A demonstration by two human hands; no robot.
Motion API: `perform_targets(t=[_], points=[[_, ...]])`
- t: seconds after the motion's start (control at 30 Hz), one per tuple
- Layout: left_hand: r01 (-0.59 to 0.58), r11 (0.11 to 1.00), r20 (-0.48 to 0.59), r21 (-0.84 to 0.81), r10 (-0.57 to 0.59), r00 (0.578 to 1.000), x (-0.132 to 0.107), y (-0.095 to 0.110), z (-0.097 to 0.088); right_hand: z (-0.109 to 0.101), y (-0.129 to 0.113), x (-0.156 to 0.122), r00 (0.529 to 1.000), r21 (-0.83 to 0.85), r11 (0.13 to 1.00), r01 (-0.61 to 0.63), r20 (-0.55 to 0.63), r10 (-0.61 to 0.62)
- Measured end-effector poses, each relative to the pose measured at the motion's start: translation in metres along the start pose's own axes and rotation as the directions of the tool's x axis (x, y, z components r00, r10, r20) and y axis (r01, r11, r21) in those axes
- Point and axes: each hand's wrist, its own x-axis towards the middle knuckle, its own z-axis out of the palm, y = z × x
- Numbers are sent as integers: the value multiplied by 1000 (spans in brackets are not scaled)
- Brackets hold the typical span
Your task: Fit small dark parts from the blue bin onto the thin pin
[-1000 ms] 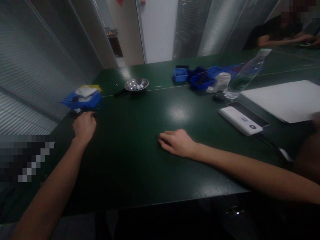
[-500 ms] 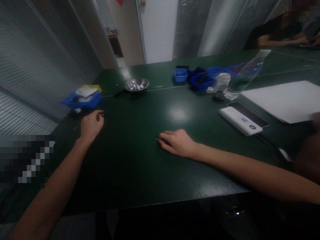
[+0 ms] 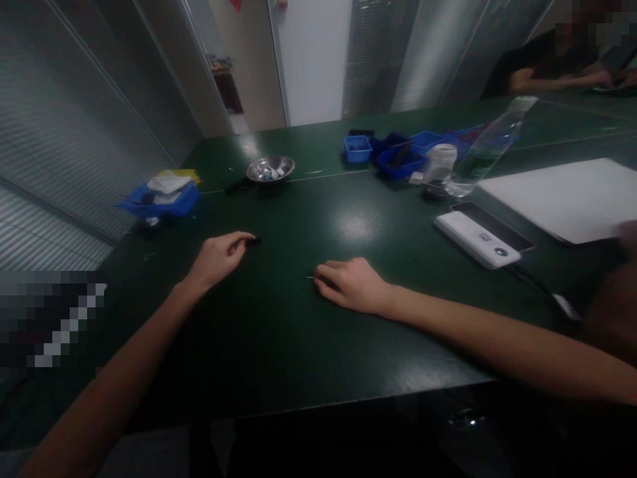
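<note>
My left hand [image 3: 219, 257] is above the left-middle of the dark green table [image 3: 279, 345], its thumb and forefinger pinched on a small dark piece [image 3: 255, 239] too small to name. Near the table's middle rests my right hand [image 3: 352, 284], fingers curled and closed. A thin, pale, needle-like pin [image 3: 310, 277] sticks out to the left from its fingertips. Between the two hands lies a stretch of tabletop. Beyond my left hand stands a shiny metal bowl [image 3: 259, 171] with small white and bluish bits in it.
At the far left stands a blue basket [image 3: 182, 202] with white packets. Further blue trays [image 3: 358, 150] are at the back, beside a tilted plastic bottle [image 3: 488, 149]. A white power bank [image 3: 470, 240] with a cable lies right. A person [image 3: 557, 70] sits at the back right.
My left hand has moved right and slightly nearer, away from the blue basket, with the small dark piece in its fingertips. My right hand has stayed in place with the thin pin.
</note>
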Motion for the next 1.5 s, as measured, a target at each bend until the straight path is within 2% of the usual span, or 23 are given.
perform_targets(t=[0.23, 0.5, 0.7, 0.93, 1.23, 1.5], points=[[-175, 978, 108, -110, 187, 976, -7, 27, 5, 1, 0, 0, 1000, -10, 1000, -10, 9, 10], [-362, 905, 178, -224, 403, 898, -15, 54, 9, 1, 0, 0, 1000, -14, 1000, -11, 6, 11], [-420, 867, 209, -268, 478, 853, -21, 65, 9, 1, 0, 0, 1000, 1, 1000, -10, 10, 10], [-430, 855, 193, -290, 493, 849, -20, 68, 9, 2, 0, 0, 1000, -22, 1000, -20, 6, 20], [-298, 839, 153, -456, 404, 902, -18, 74, 14, 1, 0, 0, 1000, -27, 999, -18, 4, 18], [-259, 904, 179, -341, 333, 926, -15, 74, 19, 2, 0, 0, 1000, -13, 1000, -12, 0, 12]])
